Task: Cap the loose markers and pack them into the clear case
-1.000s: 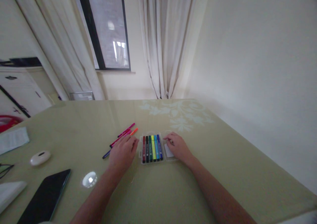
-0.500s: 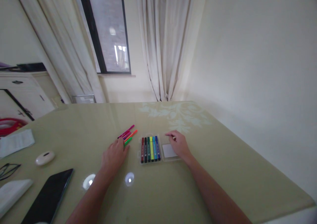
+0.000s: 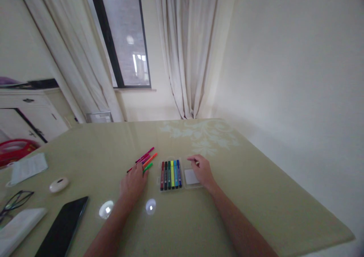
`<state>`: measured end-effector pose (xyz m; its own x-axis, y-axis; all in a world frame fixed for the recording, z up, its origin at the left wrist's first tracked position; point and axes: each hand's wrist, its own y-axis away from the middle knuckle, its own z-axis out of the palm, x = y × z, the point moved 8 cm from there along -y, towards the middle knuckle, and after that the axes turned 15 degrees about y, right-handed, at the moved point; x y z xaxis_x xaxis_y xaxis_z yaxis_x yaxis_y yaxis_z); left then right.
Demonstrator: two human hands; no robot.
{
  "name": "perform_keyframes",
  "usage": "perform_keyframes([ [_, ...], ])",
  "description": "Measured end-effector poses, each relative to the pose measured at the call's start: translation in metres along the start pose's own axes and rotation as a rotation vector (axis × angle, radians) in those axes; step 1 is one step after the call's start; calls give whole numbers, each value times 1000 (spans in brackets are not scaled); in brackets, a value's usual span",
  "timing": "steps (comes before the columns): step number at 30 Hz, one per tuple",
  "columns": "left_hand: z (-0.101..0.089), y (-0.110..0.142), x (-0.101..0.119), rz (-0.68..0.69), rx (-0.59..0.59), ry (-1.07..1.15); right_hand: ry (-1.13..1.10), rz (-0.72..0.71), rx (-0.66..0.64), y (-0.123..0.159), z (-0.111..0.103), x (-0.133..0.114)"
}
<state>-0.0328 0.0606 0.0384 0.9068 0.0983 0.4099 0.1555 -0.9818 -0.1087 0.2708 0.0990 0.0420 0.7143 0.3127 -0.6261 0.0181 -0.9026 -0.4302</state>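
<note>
My left hand (image 3: 134, 182) is at a small heap of loose markers, with thumb and fingers closed around the near end of a green marker (image 3: 148, 167). An orange marker (image 3: 150, 159) and several pink and purple markers (image 3: 145, 155) lie beside and partly under the fingers. My right hand (image 3: 203, 171) rests over the right half of an open clear plastic case (image 3: 186, 185), fingers curled and the index finger pointing left. What the curled fingers hold, if anything, is hidden. In the left half sits a row of markers (image 3: 171, 174) from dark red to dark blue. A white card (image 3: 191, 176) lies in the right half.
On the table's (image 3: 170, 230) left side lie a black tablet (image 3: 62, 226), a white box-like object (image 3: 19, 226), glasses (image 3: 18, 202), a round whitish device (image 3: 58, 184) and a pale folded cloth (image 3: 29, 168). A wall (image 3: 298, 97) runs along the right edge.
My left hand has shifted slightly right over the loose markers, and a dark marker end now shows left of its fingers. The right hand stays over the case. The view has tilted slightly.
</note>
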Motion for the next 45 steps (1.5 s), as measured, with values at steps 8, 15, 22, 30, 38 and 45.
perform_keyframes([
  [8,5,0,2,38,10,-22,85,-125,-168,9,8,-29],
  [15,6,-3,7,119,102,30,218,-423,-518,37,29,-66],
  [22,3,-2,24,232,134,233,216,-381,-447,29,31,-53],
  [30,9,27,71,483,196,532,-176,-200,-267,15,24,-53],
  [38,23,50,100,590,196,709,-603,-10,-382,12,29,-47],
  [45,21,48,95,629,140,827,-774,81,-422,18,40,-51],
])
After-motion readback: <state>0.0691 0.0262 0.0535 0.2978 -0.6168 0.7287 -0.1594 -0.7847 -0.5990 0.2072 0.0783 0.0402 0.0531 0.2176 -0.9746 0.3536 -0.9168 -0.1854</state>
